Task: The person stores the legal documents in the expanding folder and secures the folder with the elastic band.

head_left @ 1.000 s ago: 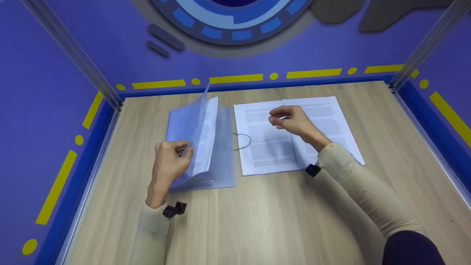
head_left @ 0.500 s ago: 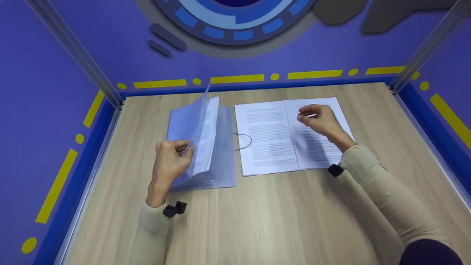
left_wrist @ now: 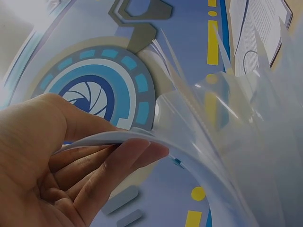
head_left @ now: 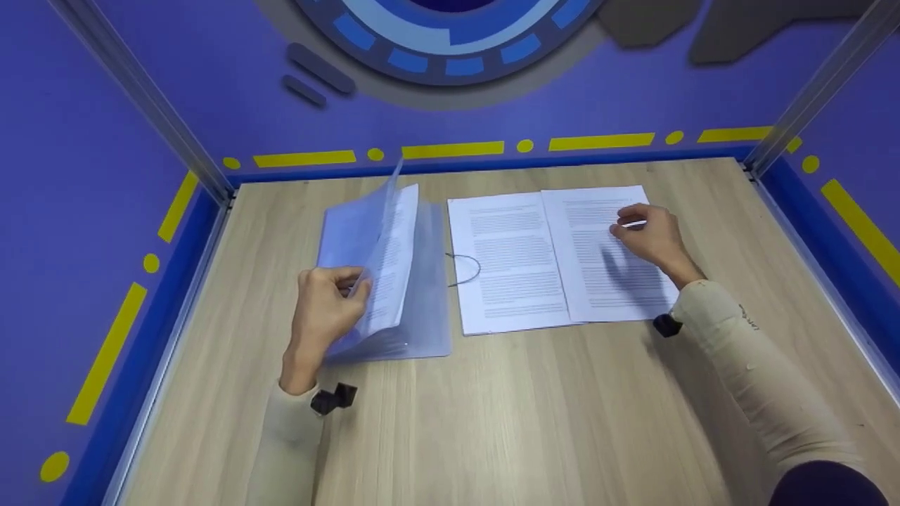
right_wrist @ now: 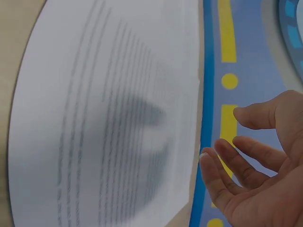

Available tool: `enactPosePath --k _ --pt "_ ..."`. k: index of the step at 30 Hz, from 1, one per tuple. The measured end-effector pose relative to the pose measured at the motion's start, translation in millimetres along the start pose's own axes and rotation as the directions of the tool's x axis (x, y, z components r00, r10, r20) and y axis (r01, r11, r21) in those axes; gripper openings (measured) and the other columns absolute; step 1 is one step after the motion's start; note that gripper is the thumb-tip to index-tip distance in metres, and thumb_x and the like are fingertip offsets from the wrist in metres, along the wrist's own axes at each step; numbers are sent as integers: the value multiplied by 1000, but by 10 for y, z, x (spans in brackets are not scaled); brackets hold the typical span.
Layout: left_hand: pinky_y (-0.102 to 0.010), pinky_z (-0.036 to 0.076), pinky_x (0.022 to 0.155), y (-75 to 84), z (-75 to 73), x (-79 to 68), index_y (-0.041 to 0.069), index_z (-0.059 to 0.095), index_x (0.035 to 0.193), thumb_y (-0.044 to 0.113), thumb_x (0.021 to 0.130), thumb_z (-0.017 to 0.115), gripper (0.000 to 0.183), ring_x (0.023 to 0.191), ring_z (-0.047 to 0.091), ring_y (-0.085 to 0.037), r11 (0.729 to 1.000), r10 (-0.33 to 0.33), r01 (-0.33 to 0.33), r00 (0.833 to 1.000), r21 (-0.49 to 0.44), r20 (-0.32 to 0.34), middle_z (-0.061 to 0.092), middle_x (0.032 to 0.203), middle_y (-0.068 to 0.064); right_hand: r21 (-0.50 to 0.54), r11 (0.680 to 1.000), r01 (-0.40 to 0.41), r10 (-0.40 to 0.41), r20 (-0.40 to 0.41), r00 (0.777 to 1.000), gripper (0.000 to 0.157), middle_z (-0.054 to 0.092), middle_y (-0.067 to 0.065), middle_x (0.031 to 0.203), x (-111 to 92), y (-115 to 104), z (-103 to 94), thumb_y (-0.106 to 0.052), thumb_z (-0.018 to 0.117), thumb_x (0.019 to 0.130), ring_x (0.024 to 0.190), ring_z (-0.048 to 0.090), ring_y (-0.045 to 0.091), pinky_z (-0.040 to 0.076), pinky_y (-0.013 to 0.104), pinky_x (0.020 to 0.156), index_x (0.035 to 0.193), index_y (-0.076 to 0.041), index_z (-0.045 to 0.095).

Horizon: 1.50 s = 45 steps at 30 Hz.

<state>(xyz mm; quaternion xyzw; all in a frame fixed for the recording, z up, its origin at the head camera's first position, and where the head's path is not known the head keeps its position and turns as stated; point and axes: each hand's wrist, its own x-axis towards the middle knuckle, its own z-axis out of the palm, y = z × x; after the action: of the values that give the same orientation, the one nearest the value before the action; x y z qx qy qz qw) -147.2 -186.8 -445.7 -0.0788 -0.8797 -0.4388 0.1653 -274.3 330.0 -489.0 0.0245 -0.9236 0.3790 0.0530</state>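
My left hand (head_left: 327,302) pinches the raised sleeves of a translucent plastic display book (head_left: 430,309), which stands partly open with printed paper (head_left: 394,267) inside. In the left wrist view, thumb and fingers grip the bent edge of the clear plastic (left_wrist: 189,156). Two printed pages lie side by side to the right: a left page (head_left: 513,253) and a right page (head_left: 598,292), whose edges meet or slightly overlap. Above the right page hovers my right hand (head_left: 654,235), its fingers loosely bent and apart. Nothing sits between them in the right wrist view.
A thin dark loop (head_left: 479,267) reaches from the display book's edge over the left page. Blue panels (head_left: 450,123) with yellow marks enclose the wooden table (head_left: 478,422) at the back and sides. Metal posts (head_left: 162,119) stand at the corners.
My right hand has moved right, from over the left page to over the right page's outer part. The right page, curled up before, now lies flat. The left hand holds still.
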Motion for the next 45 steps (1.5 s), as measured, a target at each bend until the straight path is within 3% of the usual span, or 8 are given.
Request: enactPosePath --k 11,23,33,45 --pt "-50 66 74 -9 10 -2 -8 82 104 -3 88 76 17 84 81 -36 1000 0 0 1000 6 4 80 97 -24 -62 994 -85 84 -19 996 44 66 35 132 -9 336 -142 -14 73 98 119 67 52 54 61 101 132 13 64" --pt "-49 66 75 -8 2 -1 -8 82 104 -2 88 77 17 85 81 -36 1000 0 0 1000 5 6 80 98 -24 -112 973 -199 203 24 979 53 59 37 136 -67 605 -265 -14 73 96 126 59 53 48 65 107 138 14 57" --pt "-49 66 75 -12 9 -6 -9 82 104 -3 88 78 18 85 81 -35 1000 -7 7 1000 10 2 80 97 -25 -152 964 -219 225 28 974 58 62 40 129 -102 643 -252 -11 79 92 118 62 51 50 63 104 136 18 56" --pt "-50 66 76 2 1 -6 -8 82 105 -3 88 78 18 86 81 -37 1000 -6 6 1000 13 8 80 99 -25 -128 936 -328 335 38 941 68 58 40 134 -45 559 -247 -8 79 90 119 60 48 50 62 105 145 19 48"
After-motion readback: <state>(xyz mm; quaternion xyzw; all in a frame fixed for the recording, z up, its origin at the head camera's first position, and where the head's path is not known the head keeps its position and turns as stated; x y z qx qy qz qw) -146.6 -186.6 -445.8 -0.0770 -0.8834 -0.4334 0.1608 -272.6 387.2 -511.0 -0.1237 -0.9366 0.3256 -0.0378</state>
